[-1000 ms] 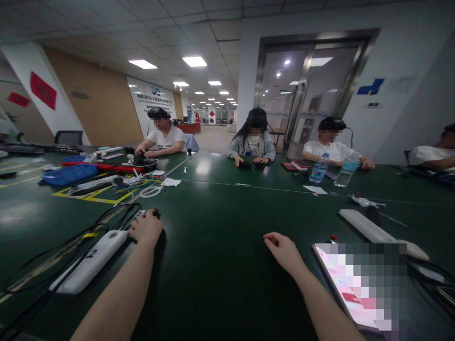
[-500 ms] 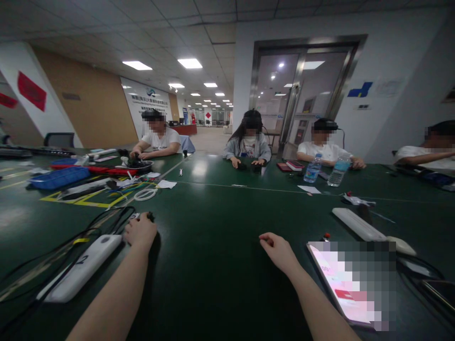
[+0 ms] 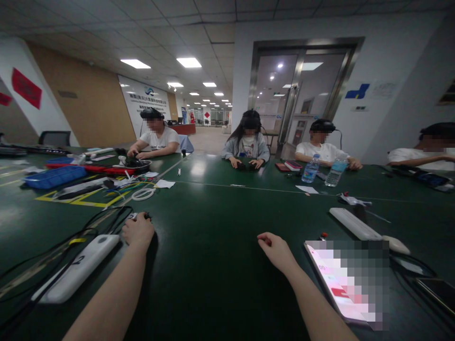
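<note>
My left hand [image 3: 138, 230] rests on the green table [image 3: 206, 265] beside a white power strip [image 3: 80, 270] marked with a 2. Its fingers close around a small dark object [image 3: 147, 216], mostly hidden by the hand. To the right, my right hand [image 3: 276, 249] lies on the tabletop with fingers loosely curled and nothing visible in them. Nearest to it is a phone [image 3: 332, 279] with a lit pink screen, partly pixelated.
Black cables [image 3: 90, 225] run past the left power strip. Farther left are a blue tray [image 3: 55, 177] and a coiled white cable [image 3: 142, 194]. At right lie another white strip [image 3: 355, 225] and a computer mouse [image 3: 395, 245]. Water bottles [image 3: 334, 171] stand before several seated people.
The camera view has shifted slightly, moving the whole scene a little to the left. Both hands keep nearly the same pose and place on the table.
</note>
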A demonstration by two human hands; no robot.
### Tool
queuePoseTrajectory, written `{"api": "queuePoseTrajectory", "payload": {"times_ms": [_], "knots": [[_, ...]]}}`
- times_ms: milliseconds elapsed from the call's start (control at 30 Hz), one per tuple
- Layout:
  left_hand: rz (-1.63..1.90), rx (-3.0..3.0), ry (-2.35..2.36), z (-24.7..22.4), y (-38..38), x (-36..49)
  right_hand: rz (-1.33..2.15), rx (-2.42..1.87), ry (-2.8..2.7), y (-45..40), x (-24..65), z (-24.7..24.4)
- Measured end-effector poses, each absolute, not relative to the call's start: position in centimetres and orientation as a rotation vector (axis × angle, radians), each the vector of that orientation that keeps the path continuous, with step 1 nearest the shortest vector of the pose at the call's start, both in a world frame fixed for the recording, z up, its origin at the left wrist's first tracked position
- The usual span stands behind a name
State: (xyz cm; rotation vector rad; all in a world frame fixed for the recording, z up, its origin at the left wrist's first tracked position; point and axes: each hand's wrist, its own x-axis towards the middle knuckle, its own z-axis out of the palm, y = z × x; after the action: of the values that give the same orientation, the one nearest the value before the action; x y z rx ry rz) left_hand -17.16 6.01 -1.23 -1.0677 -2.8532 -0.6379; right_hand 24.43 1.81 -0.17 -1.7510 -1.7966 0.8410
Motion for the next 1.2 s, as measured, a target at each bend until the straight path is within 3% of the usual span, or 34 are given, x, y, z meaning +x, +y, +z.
{"api": "queuePoseTrajectory", "payload": {"times_ms": [367,767,1200], "knots": [[-0.531,-1.247,-2.771,-0.5,5.8,-15.0,0.826,-1.721,-1.819,2.0,24.5,-0.6],[-0.68,-3.049,-1.552,-1.4,2.5,-0.4,0.789,-1.754,-1.848,2.0,24.3,-0.5],[-0.755,-3.258,-1.674,-0.3,1.9,-0.5,0.856,-1.386,-2.021,-0.4,21.3,1.3]]}}
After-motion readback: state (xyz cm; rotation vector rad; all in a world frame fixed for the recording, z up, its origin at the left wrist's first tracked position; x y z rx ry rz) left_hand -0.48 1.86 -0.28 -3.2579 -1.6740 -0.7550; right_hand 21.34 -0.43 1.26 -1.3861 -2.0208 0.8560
